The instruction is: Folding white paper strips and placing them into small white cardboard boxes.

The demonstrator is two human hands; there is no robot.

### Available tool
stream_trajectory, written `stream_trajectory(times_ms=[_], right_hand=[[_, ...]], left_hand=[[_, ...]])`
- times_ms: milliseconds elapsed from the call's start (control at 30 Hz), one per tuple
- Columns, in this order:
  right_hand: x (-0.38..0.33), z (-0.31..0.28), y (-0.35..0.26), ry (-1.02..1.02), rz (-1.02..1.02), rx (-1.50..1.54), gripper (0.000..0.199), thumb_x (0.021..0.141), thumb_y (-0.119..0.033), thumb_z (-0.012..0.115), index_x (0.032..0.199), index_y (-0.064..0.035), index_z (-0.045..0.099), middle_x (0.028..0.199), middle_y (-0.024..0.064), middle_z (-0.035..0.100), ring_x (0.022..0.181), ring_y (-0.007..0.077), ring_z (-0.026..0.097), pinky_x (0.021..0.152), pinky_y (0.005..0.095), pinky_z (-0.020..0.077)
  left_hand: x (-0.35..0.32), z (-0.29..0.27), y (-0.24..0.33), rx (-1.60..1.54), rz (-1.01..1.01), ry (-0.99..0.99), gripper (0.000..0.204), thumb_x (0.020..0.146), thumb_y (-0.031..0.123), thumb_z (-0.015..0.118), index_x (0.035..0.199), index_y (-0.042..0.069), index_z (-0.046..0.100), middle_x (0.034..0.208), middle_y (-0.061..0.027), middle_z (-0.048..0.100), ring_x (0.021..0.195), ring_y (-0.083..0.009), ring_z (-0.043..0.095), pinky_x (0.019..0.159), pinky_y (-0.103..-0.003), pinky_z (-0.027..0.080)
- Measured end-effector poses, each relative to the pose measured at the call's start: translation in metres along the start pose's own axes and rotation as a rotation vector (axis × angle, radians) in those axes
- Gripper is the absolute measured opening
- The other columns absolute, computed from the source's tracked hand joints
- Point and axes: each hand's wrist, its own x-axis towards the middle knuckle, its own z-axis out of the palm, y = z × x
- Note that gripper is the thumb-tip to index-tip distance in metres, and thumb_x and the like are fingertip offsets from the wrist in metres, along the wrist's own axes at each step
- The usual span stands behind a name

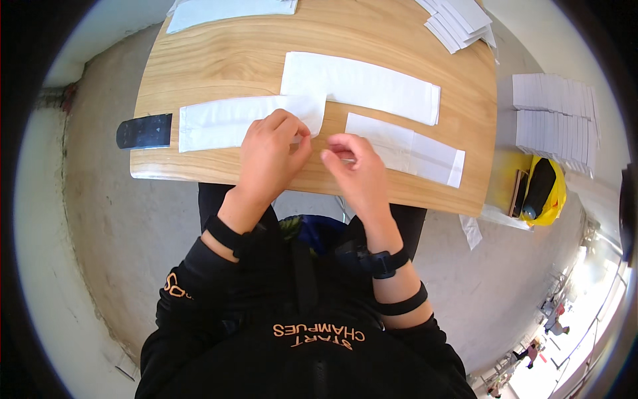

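My left hand [276,149] is closed in a pinch at the right end of a long white paper sleeve [219,121], whose near corner looks slightly raised. My right hand [355,166] is just to the right, its fingers curled and the thumb apart from them, with nothing visible between. Beside its knuckles lies another white sleeve [432,156] with a folded band at its right end. Beyond both hands, a wider white sleeve or stack [362,83] lies flat, partly behind the left one. My left fingertips hide the exact grip.
A dark phone-like slab [145,132] overhangs the wooden table's [219,66] left edge. More white sheets [229,13] lie at the far left, fanned white pieces [458,23] at the far right. Right of the table are stacked white bundles [551,123] and a yellow bag [553,199].
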Motion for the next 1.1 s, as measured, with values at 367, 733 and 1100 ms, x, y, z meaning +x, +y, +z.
stream_trajectory(times_ms=[367, 733, 1100], right_hand=[[-0.014, 0.008, -0.004, 0.017, 0.146, 0.288, 0.011, 0.083, -0.009, 0.065, 0.092, -0.0019, 0.063, 0.088, 0.0070, 0.064, 0.077, 0.0145, 0.064, 0.066, 0.0257, 0.0485], [-0.020, -0.003, 0.014, 0.111, 0.128, 0.259, 0.005, 0.081, -0.004, 0.064, 0.085, -0.0021, 0.062, 0.082, 0.0053, 0.061, 0.068, 0.0113, 0.059, 0.062, 0.0235, 0.0454], [-0.027, -0.012, 0.020, 0.106, 0.194, 0.374, 0.005, 0.086, -0.003, 0.062, 0.089, 0.0005, 0.060, 0.089, 0.0063, 0.062, 0.072, 0.0104, 0.062, 0.067, 0.0217, 0.0479]], left_hand=[[-0.019, 0.001, 0.019, -0.145, 0.028, 0.044, 0.012, 0.071, 0.006, 0.071, 0.078, 0.008, 0.061, 0.083, -0.0050, 0.061, 0.074, -0.0272, 0.057, 0.069, -0.036, 0.044], [-0.029, -0.001, 0.019, -0.408, -0.311, 0.032, 0.005, 0.082, 0.001, 0.062, 0.085, 0.000, 0.059, 0.090, -0.0088, 0.064, 0.084, -0.0178, 0.061, 0.082, -0.029, 0.047], [-0.047, 0.009, -0.002, -0.784, -0.464, 0.117, 0.007, 0.094, 0.004, 0.049, 0.101, 0.002, 0.048, 0.101, -0.0090, 0.063, 0.084, -0.0105, 0.054, 0.077, -0.025, 0.045]])
